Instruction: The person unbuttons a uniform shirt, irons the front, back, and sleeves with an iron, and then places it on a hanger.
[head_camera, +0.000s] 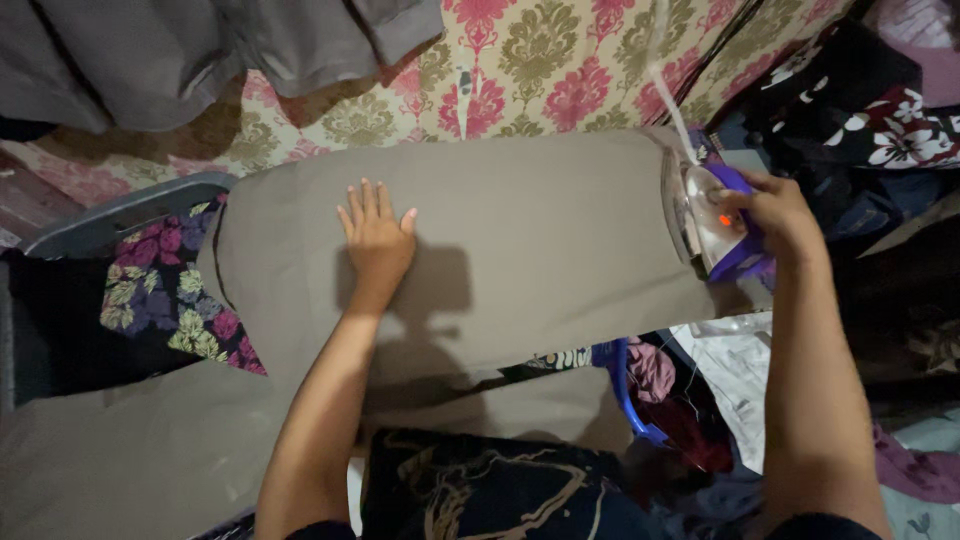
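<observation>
While the left hand (377, 238) lay flat, fingers spread, mid-board on the taupe cloth (520, 250), the right hand (775, 215) gripped the purple iron (712, 222) at the ironing board's (120, 215) right edge, probably mid-pass. A leftward stroke looked due.

Backdrop is a cream cloth (560, 60) w/ pink and olive damask print. Grey garments (150, 55) hang top left — dark floral fabrics (880, 120) piled at right. Blue basket (622, 385) below, stuffed w/ clothes. Dim, warm light.

Floral-covered ironing board (160, 290) under spread taupe cloth (520, 250), iron (715, 225) atop.
</observation>
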